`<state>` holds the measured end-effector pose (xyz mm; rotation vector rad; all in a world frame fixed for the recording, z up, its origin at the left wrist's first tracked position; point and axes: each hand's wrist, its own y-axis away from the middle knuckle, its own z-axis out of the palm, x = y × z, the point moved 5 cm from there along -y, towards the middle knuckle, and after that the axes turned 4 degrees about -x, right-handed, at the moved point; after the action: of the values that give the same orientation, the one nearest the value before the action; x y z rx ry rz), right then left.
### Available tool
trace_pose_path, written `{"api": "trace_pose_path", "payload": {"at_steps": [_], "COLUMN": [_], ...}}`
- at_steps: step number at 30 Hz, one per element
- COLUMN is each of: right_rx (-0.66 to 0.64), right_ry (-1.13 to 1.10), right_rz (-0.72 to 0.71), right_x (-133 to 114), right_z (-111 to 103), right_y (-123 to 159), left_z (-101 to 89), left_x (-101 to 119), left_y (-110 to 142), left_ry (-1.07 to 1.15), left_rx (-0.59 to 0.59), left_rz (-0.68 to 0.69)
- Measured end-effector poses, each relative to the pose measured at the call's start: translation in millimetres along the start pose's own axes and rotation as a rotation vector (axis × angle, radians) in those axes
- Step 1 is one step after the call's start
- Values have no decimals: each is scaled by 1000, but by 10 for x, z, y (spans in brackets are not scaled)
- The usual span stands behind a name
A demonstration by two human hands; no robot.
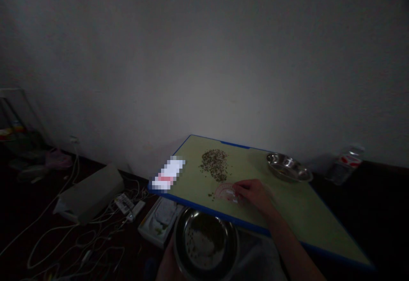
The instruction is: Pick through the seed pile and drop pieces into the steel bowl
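Note:
My right hand (pixel 254 191) pinches the edge of a clear half-round protractor (pixel 226 191) with red markings, lying low over the pale tabletop (pixel 255 225). Just beyond it spreads a pile of small dark and light grains (pixel 214 164), with a few strays (pixel 211 195) to its left. Below the table's front edge, my left hand (pixel 169 262) grips the left side of a steel bowl (pixel 179 247); its fingers are largely hidden. Dark grains lie in that bowl, which sits tilted a little under the blue rim.
A second steel bowl (pixel 289 168) stands at the table's back right. A bright, blurred-out phone (pixel 168 175) lies at the left edge. A plastic bottle (pixel 345 165) is at far right. Cables (pixel 86 238), a pale box (pixel 89 193) and a small open carton (pixel 156 225) are on the floor.

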<state>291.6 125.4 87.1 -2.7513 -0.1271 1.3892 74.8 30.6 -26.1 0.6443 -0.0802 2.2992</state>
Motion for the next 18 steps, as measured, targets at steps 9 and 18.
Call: {"api": "trace_pose_path", "payload": {"at_steps": [9,18], "right_rx": [16,20], "right_ry": [24,-4], "right_rz": [-14,9], "right_x": [2,16], "right_z": [21,3], "right_y": [-7,5], "left_z": [1,-30], "left_x": [8,-10], "left_y": [-2,-1], "left_ry": [9,-20], "left_rx": [7,-40], "left_rz": [-35,-64]}}
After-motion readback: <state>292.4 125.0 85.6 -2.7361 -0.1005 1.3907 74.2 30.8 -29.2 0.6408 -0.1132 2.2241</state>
